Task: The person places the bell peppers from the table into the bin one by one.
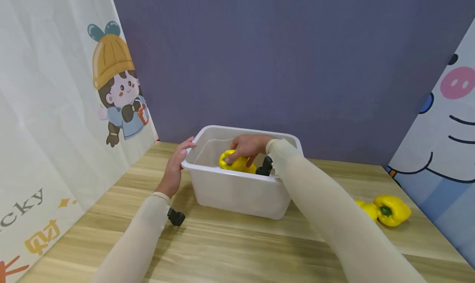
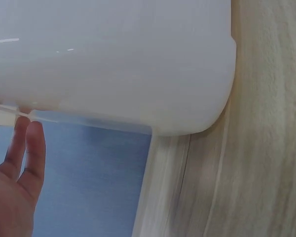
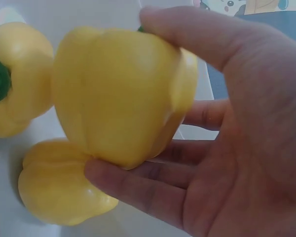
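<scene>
My right hand (image 1: 251, 145) reaches down inside a white plastic bin (image 1: 237, 194) and holds a yellow bell pepper (image 3: 118, 94), thumb near its green stem end and fingers around the other side. Beneath and beside it in the right wrist view are another yellow pepper (image 3: 59, 182) and one with its green stem showing (image 3: 27, 84). At the bin's left end, my left hand (image 1: 175, 169) touches the rim, its fingers (image 2: 35, 153) fairly straight in the left wrist view.
Two yellow peppers (image 1: 393, 211) lie on the wooden table (image 1: 237, 254) at the right, one partly behind my right sleeve. A dark blue-grey wall (image 1: 278, 68) stands close behind the bin. Printed white panels (image 1: 55, 89) rise at both sides.
</scene>
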A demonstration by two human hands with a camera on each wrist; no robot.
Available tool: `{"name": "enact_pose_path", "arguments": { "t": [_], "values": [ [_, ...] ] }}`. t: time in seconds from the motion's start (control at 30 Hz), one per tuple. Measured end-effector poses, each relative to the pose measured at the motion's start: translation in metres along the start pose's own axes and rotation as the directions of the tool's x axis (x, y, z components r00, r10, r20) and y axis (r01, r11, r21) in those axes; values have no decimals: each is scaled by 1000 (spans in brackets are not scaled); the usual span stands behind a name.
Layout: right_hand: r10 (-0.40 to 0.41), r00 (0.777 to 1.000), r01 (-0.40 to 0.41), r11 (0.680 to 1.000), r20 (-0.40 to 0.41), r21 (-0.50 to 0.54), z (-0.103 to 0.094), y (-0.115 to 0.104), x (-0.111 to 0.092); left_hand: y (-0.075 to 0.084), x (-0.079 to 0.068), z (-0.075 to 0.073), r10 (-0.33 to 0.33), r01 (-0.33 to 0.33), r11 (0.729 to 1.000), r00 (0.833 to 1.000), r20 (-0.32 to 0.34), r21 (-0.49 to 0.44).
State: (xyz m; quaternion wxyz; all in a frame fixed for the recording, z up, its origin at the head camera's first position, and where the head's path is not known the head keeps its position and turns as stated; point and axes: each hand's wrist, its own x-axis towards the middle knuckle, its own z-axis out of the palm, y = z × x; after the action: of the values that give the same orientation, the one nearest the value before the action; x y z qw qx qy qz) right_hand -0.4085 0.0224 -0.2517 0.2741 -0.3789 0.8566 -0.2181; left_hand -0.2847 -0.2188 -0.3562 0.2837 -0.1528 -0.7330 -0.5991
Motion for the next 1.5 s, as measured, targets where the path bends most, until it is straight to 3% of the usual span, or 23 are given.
{"name": "enact_pose_path", "arguments": {
  "t": [0.3,0.63,0.87,1.13,1.5],
  "values": [
    [14,1000,-14,1000,24,-2,-1,4,-4,-2,2,4,26,-26,998,1000,11,-56],
    [8,1000,-8,1000,11,-4,1,3,0,4,-3,-2,31,-31,999,999,7,-10],
    [28,999,-28,1000,-33,5,1,2,1,2,-2,-2,39,-39,999,999,5,-18],
    [-17,981,29,998,-196,60,-2,0,-5,-1,-1,-1,37,-37,999,999,-1,-24],
    [-20,978,43,994,-207,104,-4,1,-6,1,0,0,40,-40,999,999,2,-31]
  ]
}}
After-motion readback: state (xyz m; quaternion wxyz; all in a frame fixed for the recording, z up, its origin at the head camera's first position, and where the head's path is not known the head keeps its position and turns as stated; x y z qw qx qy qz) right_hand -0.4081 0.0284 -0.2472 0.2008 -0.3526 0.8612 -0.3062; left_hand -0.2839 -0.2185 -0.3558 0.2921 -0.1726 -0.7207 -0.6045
